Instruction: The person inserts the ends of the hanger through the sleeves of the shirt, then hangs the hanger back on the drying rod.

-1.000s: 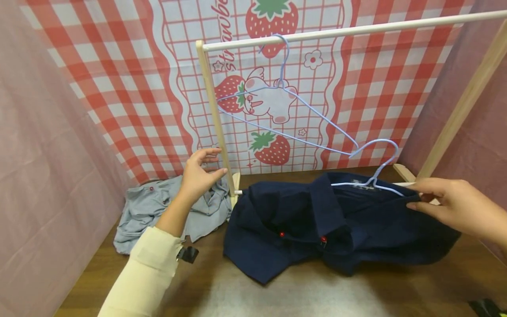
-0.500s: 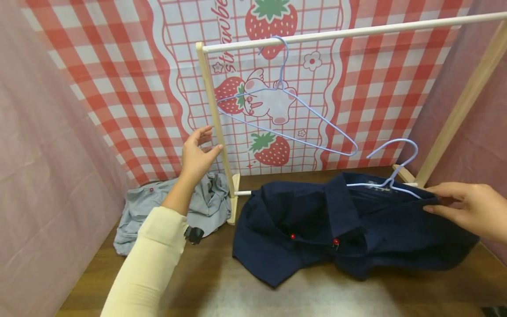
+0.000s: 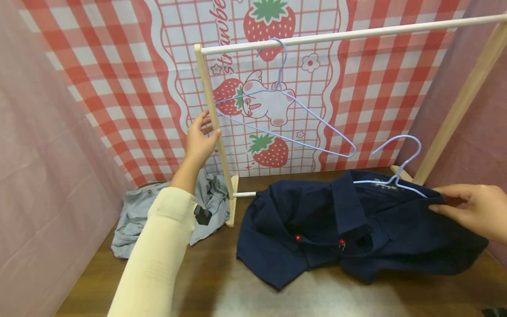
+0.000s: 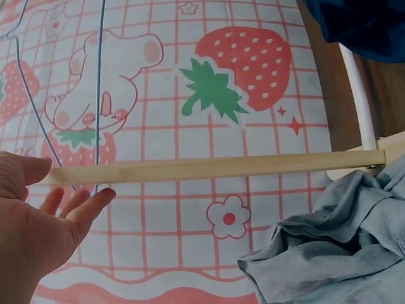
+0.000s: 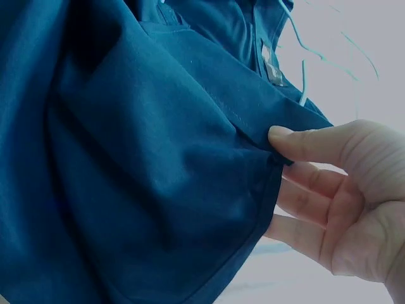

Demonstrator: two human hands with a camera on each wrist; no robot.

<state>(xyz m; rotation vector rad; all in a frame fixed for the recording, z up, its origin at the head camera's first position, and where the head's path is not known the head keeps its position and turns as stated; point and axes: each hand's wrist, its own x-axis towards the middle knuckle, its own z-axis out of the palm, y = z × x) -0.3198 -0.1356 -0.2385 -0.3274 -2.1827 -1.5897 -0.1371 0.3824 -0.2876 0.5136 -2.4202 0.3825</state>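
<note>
My right hand [image 3: 475,207] pinches the shoulder of a navy blue shirt [image 3: 408,237] between thumb and fingers. The shirt has red buttons and is held over the table, sleeve to the left. A light blue hanger [image 3: 399,171] sits inside its neck, hook sticking up. In the right wrist view the thumb presses on the navy cloth [image 5: 190,158], the fingers behind it. My left hand [image 3: 202,138] is at the left wooden post [image 3: 223,158] of a clothes rack. Its thumb and loosely bent fingers lie on either side of the post [image 4: 221,167] in the left wrist view.
Another light blue hanger [image 3: 278,86] hangs bare from the rack's white top bar [image 3: 396,30]. A crumpled grey garment [image 3: 134,215] lies on the wooden table [image 3: 214,273] at the left. Behind the rack is a strawberry-print cloth [image 3: 364,101]; pink curtains [image 3: 47,176] stand at the sides.
My left hand has risen along the post, from near its lower part to about mid-height. My right hand has carried the shirt and its hanger to the right.
</note>
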